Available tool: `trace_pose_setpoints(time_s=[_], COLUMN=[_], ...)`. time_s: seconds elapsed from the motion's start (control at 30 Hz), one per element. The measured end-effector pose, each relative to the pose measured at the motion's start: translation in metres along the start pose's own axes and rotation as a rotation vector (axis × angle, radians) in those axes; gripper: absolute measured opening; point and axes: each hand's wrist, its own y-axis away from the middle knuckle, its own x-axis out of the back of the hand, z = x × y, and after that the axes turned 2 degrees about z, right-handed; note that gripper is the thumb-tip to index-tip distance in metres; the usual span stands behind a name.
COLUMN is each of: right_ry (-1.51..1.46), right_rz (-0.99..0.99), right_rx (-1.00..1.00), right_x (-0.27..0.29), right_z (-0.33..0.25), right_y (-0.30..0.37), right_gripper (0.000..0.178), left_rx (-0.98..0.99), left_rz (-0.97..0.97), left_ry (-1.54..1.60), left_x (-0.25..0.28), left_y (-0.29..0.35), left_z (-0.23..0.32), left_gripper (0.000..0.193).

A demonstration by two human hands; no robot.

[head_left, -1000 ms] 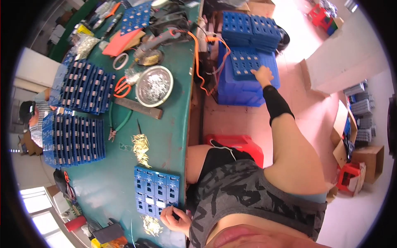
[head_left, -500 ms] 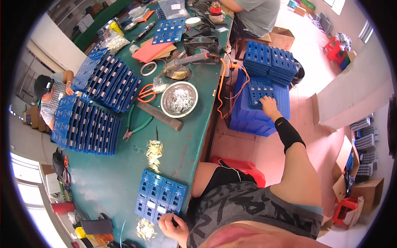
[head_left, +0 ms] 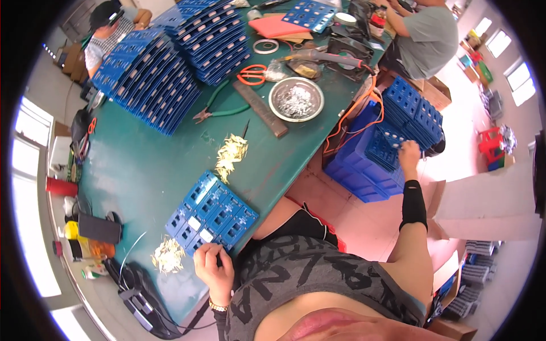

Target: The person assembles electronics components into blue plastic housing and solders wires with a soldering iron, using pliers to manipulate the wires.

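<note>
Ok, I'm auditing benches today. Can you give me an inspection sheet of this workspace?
Surface: green table, scuffed in places.
Job's things: blue panel beside two piles of small yellowish pieces; blue boards on a blue crate.
Clutter: bowl of silvery bits, green-handled pliers, orange-handled scissors.
Hands: left hand at the panel's near edge; right hand at the boards; grip unclear.
Cables: orange cable hangs off the table's side.
Surroundings: two other people, cardboard box.

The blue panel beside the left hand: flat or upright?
Flat: the blue panel lies on the green table, its broad face up.
</note>
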Motion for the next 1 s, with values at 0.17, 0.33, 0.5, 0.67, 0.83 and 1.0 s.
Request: trace_pose_setpoints(time_s=[0.17,0.33,0.5,0.67,0.83,1.0], right_ry=[-0.071,-0.509,-1.334,-1.785,-1.989,-1.903], right_rz=[0.379,0.840,0.957,-0.101,-1.012,-1.158], right_rx=[-0.145,-0.524,-0.330,-0.039,-0.099,-0.119], right_x=[0.073,0.195,0.252,0.235,0.241,0.224], right_z=[0.048,-0.016,-0.169,-0.310,-0.413,-0.467], right_y=[0.008,0.018,-0.010,-0.007,-0.020,-0.012], right_gripper=[0.015,0.030,0.037,0.029,0.025,0.028], left_rx=[-0.009,0.155,0.012,0.072,0.442,0.623], left_rz=[0.005,0.027,-0.105,-0.130,0.113,0.256], left_ry=[0.022,0.182,0.293,0.927,0.892,0.816], left_x=[0.004,0.014,0.021,0.027,0.042,0.028], left_y=[0.002,-0.001,-0.039,-0.043,-0.020,-0.013], left_z=[0.002,0.009,0.019,0.023,-0.007,-0.023], left_gripper=[0.019,0.017,0.029,0.066,0.053,0.055])
